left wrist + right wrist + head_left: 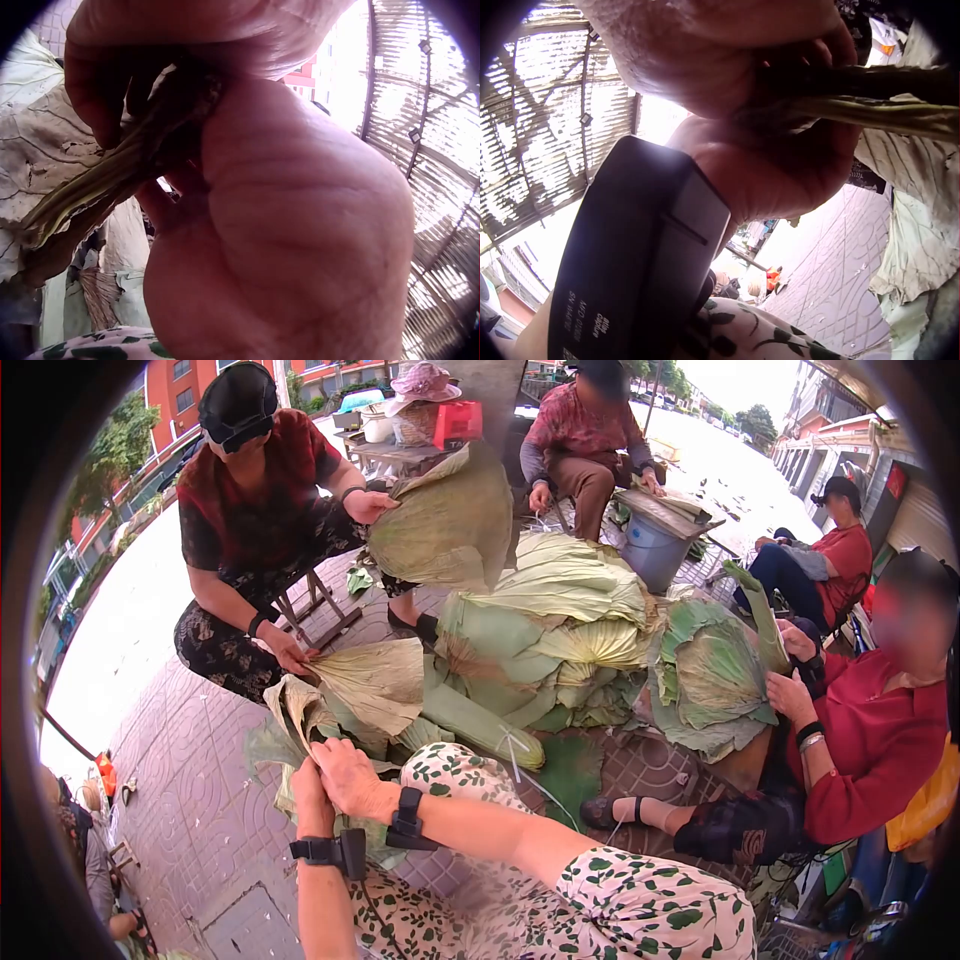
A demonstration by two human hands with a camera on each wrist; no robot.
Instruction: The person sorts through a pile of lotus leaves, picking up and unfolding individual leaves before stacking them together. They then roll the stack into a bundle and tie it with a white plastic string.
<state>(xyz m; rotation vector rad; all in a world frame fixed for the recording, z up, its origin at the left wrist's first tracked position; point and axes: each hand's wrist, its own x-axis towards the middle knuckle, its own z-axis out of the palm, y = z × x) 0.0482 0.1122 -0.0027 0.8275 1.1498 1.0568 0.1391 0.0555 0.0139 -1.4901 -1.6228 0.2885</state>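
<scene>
In the head view, my left hand (312, 790) and right hand (352, 778) are together at the lower left, above my lap. Between them they grip the gathered, stem-like end of a brownish dried lotus leaf (297, 712). Both wrist views show the folded leaf ribs (94, 176) running out between the curled fingers; the palms hide the very end. Right beside my hands, a person across from me holds a pale leaf (375, 682) and lifts a larger one (450, 525) in the other hand.
A pile of lotus leaves (570, 590) fills the middle. A long green bundle (485, 728) tied with white string lies before my knee. At right, a seated person holds a round leaf bundle (710, 670). Behind stands a blue-grey bucket (655, 550) with a board on top.
</scene>
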